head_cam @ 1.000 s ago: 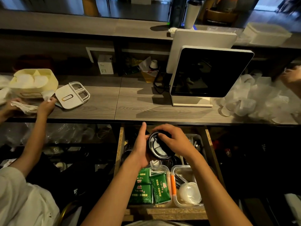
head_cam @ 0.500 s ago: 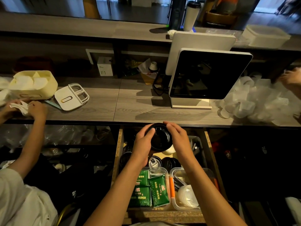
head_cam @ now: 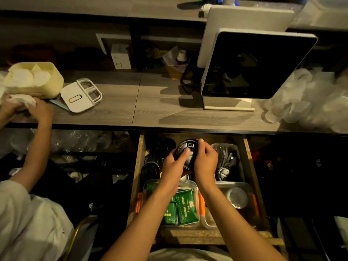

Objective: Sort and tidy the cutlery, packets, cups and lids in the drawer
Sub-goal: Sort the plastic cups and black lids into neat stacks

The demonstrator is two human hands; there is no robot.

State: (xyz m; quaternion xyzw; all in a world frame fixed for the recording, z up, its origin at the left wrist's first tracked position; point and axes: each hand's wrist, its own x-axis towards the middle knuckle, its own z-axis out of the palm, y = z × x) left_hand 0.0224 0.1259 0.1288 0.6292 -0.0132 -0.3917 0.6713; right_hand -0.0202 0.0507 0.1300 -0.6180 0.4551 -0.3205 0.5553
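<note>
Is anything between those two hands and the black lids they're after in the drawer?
No. The left hand and right hand already hold the stack of black lids directly, above the drawer. More black lids lie loose beneath at the drawer's back left.

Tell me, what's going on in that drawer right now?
Left hand and right hand both grip a black lid above the drawer. More lids lie loose beneath.

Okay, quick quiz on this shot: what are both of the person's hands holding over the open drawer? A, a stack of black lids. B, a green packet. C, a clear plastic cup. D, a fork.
A: the left hand and right hand both grip the stack of black lids above the drawer; the green packets lie untouched in their tub.
</note>
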